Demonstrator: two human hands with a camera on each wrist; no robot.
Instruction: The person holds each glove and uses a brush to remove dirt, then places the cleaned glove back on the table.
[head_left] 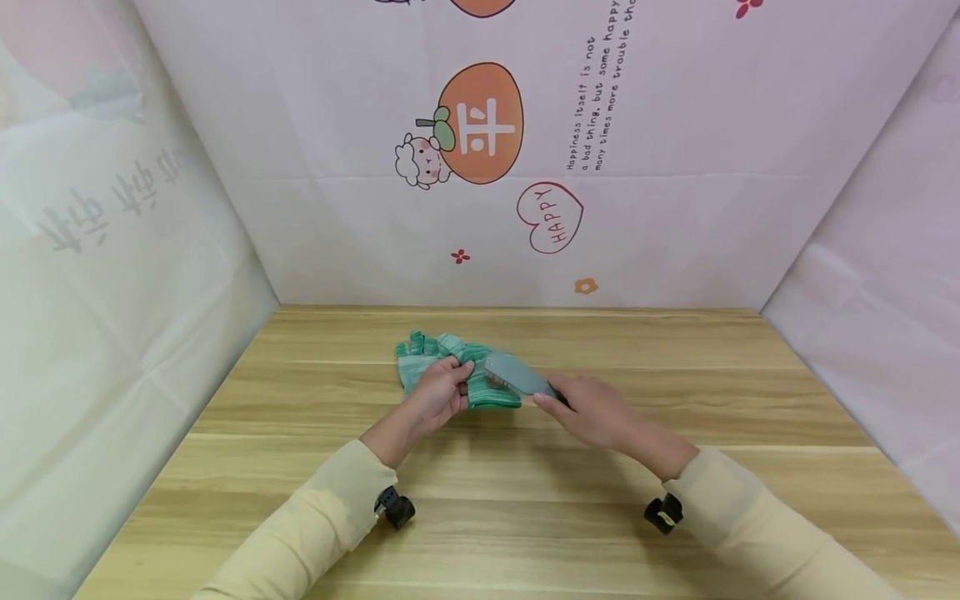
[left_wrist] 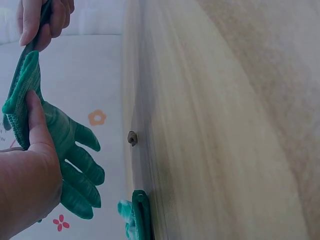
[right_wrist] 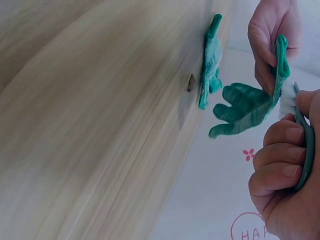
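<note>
My left hand point(head_left: 440, 396) pinches a green knitted glove point(head_left: 491, 390) between thumb and fingers and holds it up off the table. In the left wrist view the fingers of this glove point(left_wrist: 80, 165) hang loose beneath its cuff. My right hand point(head_left: 596, 408) grips the handle of a grey-green brush point(head_left: 516, 372). The bristles face the glove near its cuff; whether they touch it I cannot tell. A second green glove point(right_wrist: 212, 57) lies on the table beyond my left hand, partly hidden by it in the head view.
Everything is above a wood-grain table point(head_left: 525, 517). A small brown thing point(left_wrist: 132, 138), its kind unclear, sits on the tabletop near the second glove. White printed sheets point(head_left: 337, 167) close off the back and both sides. Each wrist wears a small black camera point(head_left: 395, 507).
</note>
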